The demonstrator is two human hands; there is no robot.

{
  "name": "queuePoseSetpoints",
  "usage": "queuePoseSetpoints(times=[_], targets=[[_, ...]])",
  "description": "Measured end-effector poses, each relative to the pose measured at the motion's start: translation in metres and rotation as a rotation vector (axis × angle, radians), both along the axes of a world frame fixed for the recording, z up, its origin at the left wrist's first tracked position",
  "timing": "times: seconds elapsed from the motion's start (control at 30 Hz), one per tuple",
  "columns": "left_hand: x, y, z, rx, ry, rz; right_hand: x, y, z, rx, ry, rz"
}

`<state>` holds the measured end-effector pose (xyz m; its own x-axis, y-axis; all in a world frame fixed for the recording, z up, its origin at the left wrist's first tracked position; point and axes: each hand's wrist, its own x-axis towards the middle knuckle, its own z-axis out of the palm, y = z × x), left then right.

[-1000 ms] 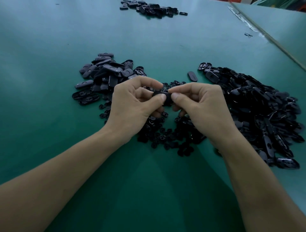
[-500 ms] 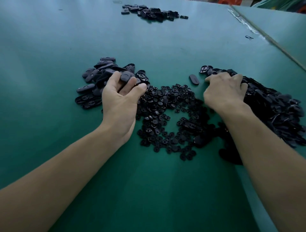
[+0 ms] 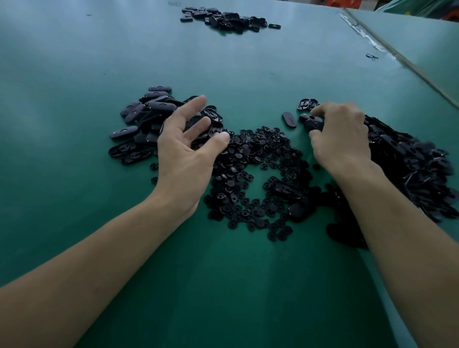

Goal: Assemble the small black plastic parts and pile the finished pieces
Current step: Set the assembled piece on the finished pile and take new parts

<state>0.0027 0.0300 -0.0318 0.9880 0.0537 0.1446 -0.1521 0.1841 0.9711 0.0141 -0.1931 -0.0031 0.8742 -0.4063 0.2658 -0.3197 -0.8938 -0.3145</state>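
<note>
A green table (image 3: 223,285) fills the view. Near its far right edge a pale strip (image 3: 407,63) runs diagonally, with a second green surface (image 3: 427,34) beyond it. A small dark clip (image 3: 371,57) lies just beside that strip. Something orange (image 3: 341,2) shows past the far edge.

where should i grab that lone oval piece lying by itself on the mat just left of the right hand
Pinch the lone oval piece across its narrow width, thumb and finger on the two long edges, coming straight down from above. It lies flat on the green mat with bare mat along both long edges, so those sides are free. The rounded ends would likely slip.
</note>
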Motion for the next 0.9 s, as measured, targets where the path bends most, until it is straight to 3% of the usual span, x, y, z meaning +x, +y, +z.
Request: queuePoseSetpoints(times=[0.43, 0.63, 0.77, 0.9], targets=[[-0.003, 0.002, -0.001, -0.009, -0.067, -0.077, -0.002, -0.004, -0.002, 0.399, -0.090, 0.081], [-0.003, 0.001, -0.002, 0.018, -0.088, -0.093, -0.007, -0.007, 0.000, 0.371, -0.048, 0.082], [-0.003, 0.001, -0.002, 0.006, -0.102, -0.094, -0.014, 0.002, 0.010, 0.595, -0.103, 0.153], [-0.005, 0.000, -0.002, 0.011, -0.096, -0.143, -0.027, 0.022, 0.023, 0.883, -0.121, 0.433]])
